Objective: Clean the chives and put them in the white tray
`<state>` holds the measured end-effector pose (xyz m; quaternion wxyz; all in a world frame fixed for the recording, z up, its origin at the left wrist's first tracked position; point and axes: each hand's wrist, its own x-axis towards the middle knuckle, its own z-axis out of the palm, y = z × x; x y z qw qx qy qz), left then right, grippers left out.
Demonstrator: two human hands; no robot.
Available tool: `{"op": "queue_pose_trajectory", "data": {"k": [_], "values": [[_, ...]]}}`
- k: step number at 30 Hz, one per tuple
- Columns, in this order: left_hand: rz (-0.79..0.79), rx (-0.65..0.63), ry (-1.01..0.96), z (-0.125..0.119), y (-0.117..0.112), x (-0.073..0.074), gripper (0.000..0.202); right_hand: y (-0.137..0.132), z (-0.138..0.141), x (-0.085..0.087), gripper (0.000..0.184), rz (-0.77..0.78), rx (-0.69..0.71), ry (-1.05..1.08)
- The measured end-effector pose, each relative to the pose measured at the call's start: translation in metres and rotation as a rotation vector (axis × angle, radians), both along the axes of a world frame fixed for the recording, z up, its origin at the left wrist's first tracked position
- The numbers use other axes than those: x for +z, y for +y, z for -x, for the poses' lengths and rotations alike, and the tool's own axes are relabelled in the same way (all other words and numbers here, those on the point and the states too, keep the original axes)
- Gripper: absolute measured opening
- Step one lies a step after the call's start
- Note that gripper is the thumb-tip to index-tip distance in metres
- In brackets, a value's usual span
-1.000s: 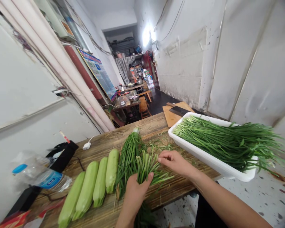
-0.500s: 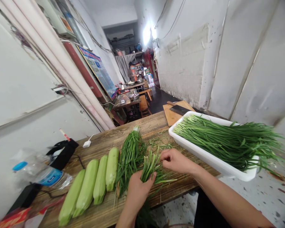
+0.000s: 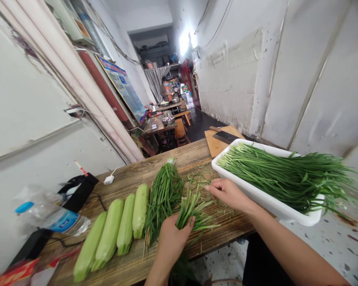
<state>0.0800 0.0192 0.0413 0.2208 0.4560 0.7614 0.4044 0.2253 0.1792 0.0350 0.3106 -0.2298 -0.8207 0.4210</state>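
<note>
My left hand is closed around a small bunch of garlic chives, cut ends upward, low over the wooden table. To its right, my right hand is held with thumb and fingers pinched together, just apart from the bunch; whatever is between the fingertips is too small to make out. Behind the hands lie loose chive trimmings. A thicker tied bundle of garlic chives rests left of them. More garlic chives fill a white plastic tub at the right, their tips hanging over its far end.
Several pale green courgettes lie in a row on the left. Beyond them are a water bottle, a black box and a white charger. A cleaver rests on a cutting board behind the tub. Far back, a person stands at another table.
My right hand has drawn a little right and up, away from the bunch. The left hand keeps its hold on the chives in nearly the same place.
</note>
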Motion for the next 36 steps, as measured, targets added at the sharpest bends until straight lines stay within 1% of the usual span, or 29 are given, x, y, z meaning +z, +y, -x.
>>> {"op": "queue_pose_trajectory", "data": {"k": [1,3,6,8,10,14,16,17,19,22,25,27,29,31,33,34,36], "values": [[0.002,-0.007,-0.005,0.000,0.000,0.000,0.024,-0.002,0.000,0.000,0.036,-0.005,-0.016,-0.002],[0.002,-0.022,-0.009,-0.001,0.001,0.000,0.024,-0.008,0.002,0.000,0.027,-0.025,0.007,-0.010],[0.009,-0.036,0.009,-0.003,0.002,-0.001,0.024,-0.019,0.008,0.000,0.012,0.003,0.150,-0.013],[0.016,-0.037,0.011,-0.004,0.002,-0.002,0.024,-0.024,0.013,-0.002,0.016,0.067,0.174,0.049],[0.016,-0.041,-0.005,-0.005,0.002,-0.001,0.024,-0.024,0.018,-0.007,0.025,0.154,0.109,0.154],[-0.003,-0.011,-0.030,-0.005,0.001,0.002,0.026,-0.013,0.021,-0.020,0.037,0.425,-0.152,0.337],[-0.007,0.010,-0.030,-0.005,0.000,0.003,0.026,-0.005,0.019,-0.022,0.041,0.487,-0.212,0.370],[-0.007,0.014,-0.030,-0.005,0.000,0.003,0.026,-0.003,0.017,-0.022,0.042,0.478,-0.214,0.365],[-0.008,0.007,-0.031,-0.004,0.000,0.002,0.027,-0.001,0.013,-0.018,0.040,0.408,-0.178,0.333],[-0.008,-0.020,-0.028,-0.003,0.002,-0.002,0.026,-0.007,0.010,-0.010,0.030,0.263,-0.058,0.238],[0.001,-0.036,-0.019,-0.002,0.002,-0.005,0.026,-0.016,0.013,-0.007,0.034,0.191,0.106,0.092],[0.005,-0.040,-0.019,-0.001,0.002,-0.005,0.026,-0.021,0.015,-0.008,0.036,0.219,0.228,0.057],[0.011,-0.040,-0.046,-0.001,0.001,-0.004,0.026,-0.023,0.017,-0.009,0.031,0.298,0.287,0.093],[0.016,-0.050,-0.102,-0.001,0.000,-0.005,0.027,-0.024,0.017,-0.011,0.029,0.413,0.271,0.155],[0.017,-0.041,-0.191,-0.002,-0.001,-0.007,0.030,-0.025,0.016,-0.014,0.028,0.518,0.225,0.208],[0.021,-0.017,-0.252,-0.003,-0.001,-0.009,0.033,-0.025,0.016,-0.015,0.028,0.550,0.207,0.228],[0.041,0.078,-0.402,-0.006,-0.002,-0.012,0.041,-0.028,0.015,-0.016,0.029,0.560,0.174,0.258]]}}
